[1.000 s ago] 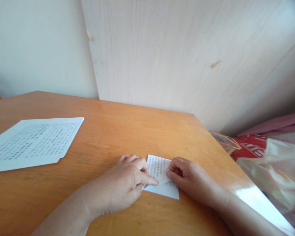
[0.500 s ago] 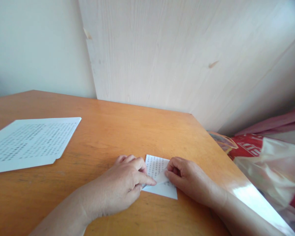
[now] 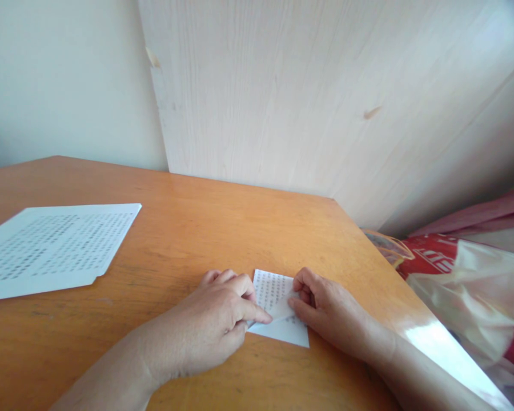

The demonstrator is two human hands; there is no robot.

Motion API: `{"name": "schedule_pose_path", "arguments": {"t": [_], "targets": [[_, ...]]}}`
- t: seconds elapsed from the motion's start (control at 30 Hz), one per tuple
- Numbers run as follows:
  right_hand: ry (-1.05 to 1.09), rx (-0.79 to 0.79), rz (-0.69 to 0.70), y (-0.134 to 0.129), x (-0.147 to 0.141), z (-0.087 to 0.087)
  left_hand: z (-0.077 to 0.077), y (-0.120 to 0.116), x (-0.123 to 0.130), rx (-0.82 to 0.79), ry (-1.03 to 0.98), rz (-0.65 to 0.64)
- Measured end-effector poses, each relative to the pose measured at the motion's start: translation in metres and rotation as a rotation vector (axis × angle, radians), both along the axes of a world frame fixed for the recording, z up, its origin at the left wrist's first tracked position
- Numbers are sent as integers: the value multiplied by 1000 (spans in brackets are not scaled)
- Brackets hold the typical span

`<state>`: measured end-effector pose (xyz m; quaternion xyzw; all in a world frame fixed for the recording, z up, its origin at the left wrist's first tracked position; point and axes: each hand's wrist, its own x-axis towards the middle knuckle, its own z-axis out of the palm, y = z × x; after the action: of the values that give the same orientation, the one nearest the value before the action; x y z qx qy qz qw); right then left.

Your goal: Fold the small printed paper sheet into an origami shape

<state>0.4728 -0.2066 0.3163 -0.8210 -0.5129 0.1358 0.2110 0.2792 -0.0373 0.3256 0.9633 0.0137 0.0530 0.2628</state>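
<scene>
A small folded paper [image 3: 275,294] with rows of printed characters lies on the wooden table between my hands; its lower part is plain white. My left hand [image 3: 229,317] rests on its left edge, index fingertip pressing the fold and thumb tucked beside it. My right hand [image 3: 321,302] is at the paper's right side, with thumb and curled fingers at a raised flap of it. Part of the paper is hidden under the fingers of both hands.
A stack of printed sheets [image 3: 60,245] lies at the left of the table [image 3: 205,228]. Behind the table stands a pale wooden panel [image 3: 261,97]. Red and whitish bags [image 3: 475,285] are beyond the right edge.
My right hand's index finger has lifted slightly and opened a little from the thumb. My left hand and the paper have hardly moved.
</scene>
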Motion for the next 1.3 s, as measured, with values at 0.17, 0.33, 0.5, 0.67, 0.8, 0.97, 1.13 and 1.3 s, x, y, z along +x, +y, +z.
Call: {"name": "schedule_pose_path", "arguments": {"t": [0.17, 0.33, 0.5, 0.67, 0.8, 0.97, 1.13, 1.3], "targets": [[-25, 36, 81, -5, 0, -2, 2, -1, 1, 1, 18, 3], [-216, 107, 238, -9, -4, -3, 1, -1, 1, -3, 14, 11], [-349, 63, 363, -9, -8, 1, -4, 1, 1, 5, -6, 6], [-373, 72, 434, -10, -9, 1, -3, 1, 1, 15, 0, 20], [-368, 73, 470, -14, -11, 0, 1, -1, 1, 24, 28, 24], [-438, 23, 483, -17, -17, 5, 4, -2, 1, 29, 47, 19], [-645, -57, 507, -25, -31, 6, 3, -1, 1, 51, 46, 2], [-708, 24, 357, -40, -45, 1, 2, 0, 2, 62, 47, 9]]}}
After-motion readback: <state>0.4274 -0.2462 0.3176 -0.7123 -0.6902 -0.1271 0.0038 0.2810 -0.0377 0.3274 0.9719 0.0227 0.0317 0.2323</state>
